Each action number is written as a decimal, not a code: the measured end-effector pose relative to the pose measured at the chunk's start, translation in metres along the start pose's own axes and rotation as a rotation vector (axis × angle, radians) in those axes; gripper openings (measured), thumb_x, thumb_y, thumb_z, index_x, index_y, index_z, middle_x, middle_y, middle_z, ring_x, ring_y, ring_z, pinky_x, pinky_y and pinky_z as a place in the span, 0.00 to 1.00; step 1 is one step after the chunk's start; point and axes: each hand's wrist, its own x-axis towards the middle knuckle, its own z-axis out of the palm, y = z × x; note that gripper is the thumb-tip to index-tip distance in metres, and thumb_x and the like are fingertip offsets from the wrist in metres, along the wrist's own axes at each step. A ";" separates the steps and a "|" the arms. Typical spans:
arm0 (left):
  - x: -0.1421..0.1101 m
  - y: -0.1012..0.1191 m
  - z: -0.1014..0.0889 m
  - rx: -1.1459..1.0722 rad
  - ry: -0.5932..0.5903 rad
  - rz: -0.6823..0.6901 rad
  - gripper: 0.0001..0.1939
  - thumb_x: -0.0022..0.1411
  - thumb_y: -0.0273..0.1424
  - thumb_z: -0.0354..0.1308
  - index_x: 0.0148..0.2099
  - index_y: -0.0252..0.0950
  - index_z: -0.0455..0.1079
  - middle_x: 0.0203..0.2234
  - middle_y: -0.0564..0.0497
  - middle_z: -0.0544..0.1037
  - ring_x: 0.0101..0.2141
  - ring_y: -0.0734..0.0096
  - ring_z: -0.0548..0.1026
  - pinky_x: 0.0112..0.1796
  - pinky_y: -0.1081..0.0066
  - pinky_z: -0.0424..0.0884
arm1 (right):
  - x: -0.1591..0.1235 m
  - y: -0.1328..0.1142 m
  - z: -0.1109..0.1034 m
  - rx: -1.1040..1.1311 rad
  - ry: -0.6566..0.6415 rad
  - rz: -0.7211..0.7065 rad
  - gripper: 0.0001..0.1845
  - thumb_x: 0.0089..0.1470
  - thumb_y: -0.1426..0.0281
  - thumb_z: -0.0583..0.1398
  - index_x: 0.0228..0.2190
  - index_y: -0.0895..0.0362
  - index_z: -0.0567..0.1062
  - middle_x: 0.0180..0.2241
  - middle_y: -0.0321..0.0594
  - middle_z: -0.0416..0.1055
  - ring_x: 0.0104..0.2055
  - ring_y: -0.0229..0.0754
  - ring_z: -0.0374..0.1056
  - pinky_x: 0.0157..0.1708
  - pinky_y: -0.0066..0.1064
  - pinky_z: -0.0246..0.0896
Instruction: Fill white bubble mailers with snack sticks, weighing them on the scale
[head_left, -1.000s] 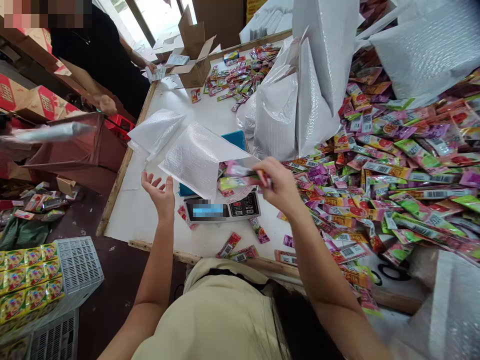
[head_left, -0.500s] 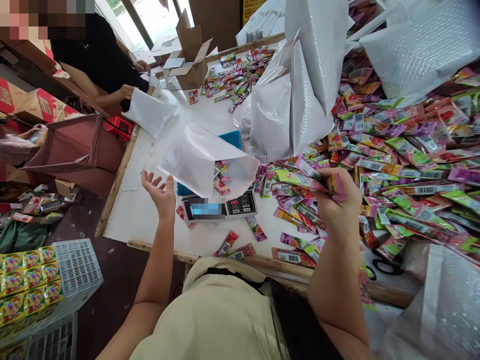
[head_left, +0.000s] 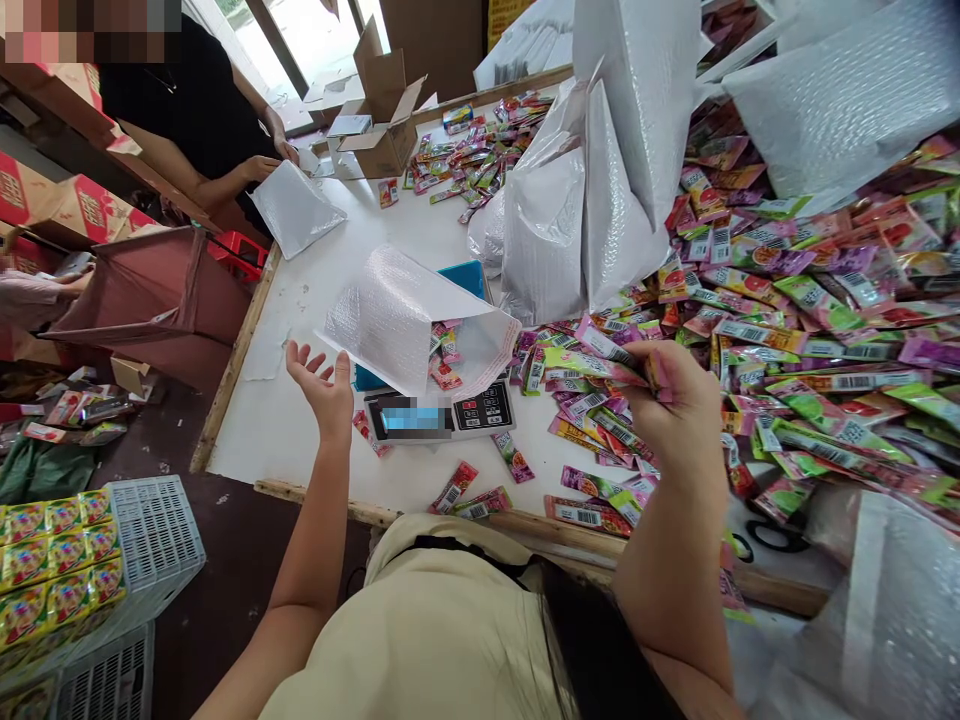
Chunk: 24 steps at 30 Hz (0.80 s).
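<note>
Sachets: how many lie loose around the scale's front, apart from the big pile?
4: a red sachet at the scale's left end, a purple one before its right end, two by the table's near edge. Others may be hidden.

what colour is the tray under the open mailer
Blue, with the scale below; the head view shows it.
</note>
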 end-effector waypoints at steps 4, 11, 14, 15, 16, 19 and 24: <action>0.001 -0.001 -0.001 -0.001 0.008 -0.009 0.41 0.62 0.34 0.65 0.70 0.42 0.47 0.67 0.35 0.59 0.58 0.61 0.70 0.54 0.63 0.72 | -0.001 0.004 -0.004 -0.442 -0.090 0.122 0.35 0.46 0.71 0.64 0.57 0.60 0.73 0.52 0.65 0.68 0.56 0.72 0.64 0.53 0.65 0.59; -0.003 0.004 0.004 -0.004 -0.007 -0.008 0.40 0.63 0.34 0.64 0.70 0.43 0.47 0.67 0.35 0.59 0.59 0.61 0.70 0.54 0.63 0.72 | 0.017 -0.065 0.090 -0.060 -0.503 -0.125 0.28 0.56 0.73 0.60 0.59 0.58 0.69 0.55 0.55 0.70 0.57 0.58 0.67 0.58 0.49 0.64; -0.004 0.004 0.001 -0.008 -0.005 0.007 0.40 0.63 0.35 0.65 0.70 0.43 0.48 0.67 0.36 0.59 0.59 0.61 0.70 0.55 0.64 0.72 | 0.026 -0.090 0.137 -0.175 -0.628 -0.082 0.35 0.53 0.75 0.61 0.62 0.65 0.65 0.54 0.61 0.69 0.53 0.62 0.68 0.52 0.49 0.65; -0.004 0.004 0.000 -0.007 0.001 0.008 0.40 0.63 0.36 0.65 0.70 0.43 0.48 0.67 0.36 0.59 0.59 0.61 0.70 0.55 0.64 0.72 | 0.028 -0.094 0.147 -0.225 -0.635 -0.059 0.35 0.53 0.76 0.61 0.62 0.67 0.65 0.53 0.63 0.70 0.52 0.62 0.68 0.50 0.48 0.65; -0.003 0.003 -0.002 -0.007 0.007 0.006 0.40 0.63 0.36 0.65 0.70 0.43 0.48 0.67 0.36 0.59 0.59 0.61 0.71 0.55 0.63 0.71 | 0.031 -0.096 0.155 -0.266 -0.632 -0.030 0.33 0.52 0.78 0.60 0.61 0.67 0.66 0.52 0.63 0.70 0.50 0.62 0.69 0.48 0.46 0.65; -0.001 -0.002 -0.008 -0.014 0.026 -0.008 0.40 0.62 0.34 0.65 0.70 0.42 0.48 0.67 0.35 0.60 0.58 0.61 0.71 0.54 0.63 0.72 | 0.037 -0.094 0.158 -0.315 -0.637 0.050 0.26 0.55 0.82 0.54 0.55 0.64 0.72 0.49 0.59 0.73 0.44 0.57 0.72 0.42 0.41 0.65; -0.003 -0.006 -0.007 -0.026 0.025 -0.041 0.39 0.61 0.32 0.64 0.69 0.39 0.50 0.66 0.34 0.61 0.57 0.61 0.71 0.53 0.64 0.72 | 0.036 -0.083 0.136 -0.277 -0.640 0.041 0.19 0.54 0.81 0.54 0.43 0.59 0.77 0.42 0.53 0.75 0.42 0.54 0.72 0.39 0.39 0.64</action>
